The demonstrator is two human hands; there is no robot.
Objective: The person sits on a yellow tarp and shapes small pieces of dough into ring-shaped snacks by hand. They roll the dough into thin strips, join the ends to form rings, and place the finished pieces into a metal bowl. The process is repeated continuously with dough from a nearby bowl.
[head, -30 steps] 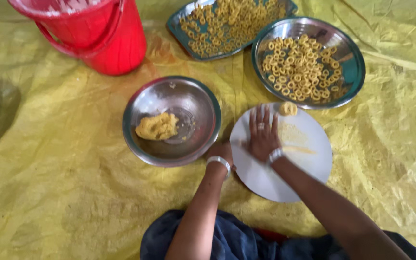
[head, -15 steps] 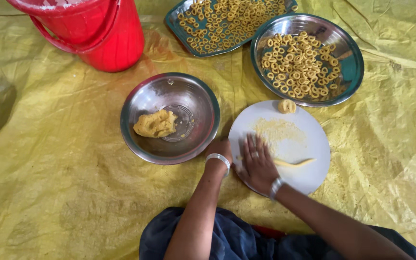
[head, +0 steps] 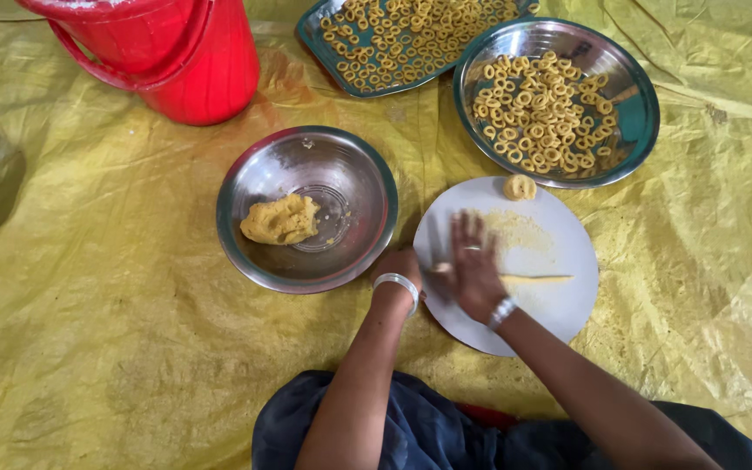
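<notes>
Sheeting point(head: 89, 287), yellow and creased, covers the whole floor area in view and carries every item. Next in size, a red bucket point(head: 176, 57) with a handle stands at 11 o'clock, partly cut off by the top edge. A rectangular metal tray point(head: 315, 30) at 12 o'clock holds many small dough rings. A round steel plate point(head: 641, 104) at 1 o'clock, touching the tray's lower right corner, holds a further load of rings. A steel bowl point(head: 306, 161) lies just left of centre and contains one lump of yellow dough point(head: 281, 219) on its left side.

A white round board point(head: 559, 305) lies just right of centre, its upper rim meeting the steel plate. One coiled dough piece point(head: 520, 187) rests at the board's 12 o'clock rim. A thin rolled dough strand point(head: 537, 278) lies across the board's middle, running toward 3 o'clock.

The right hand point(head: 472, 265) lies palm down on the left half of the board, fingers spread flat, with the near end of the strand under the palm; it wears a ring and a wrist bangle. The left hand point(head: 398, 265) rests at the board's 9 o'clock rim, between bowl and board, wearing a silver bangle; whether its grip is closed on anything cannot be told. Dark blue clothing point(head: 428, 426) fills the 6 o'clock edge.
</notes>
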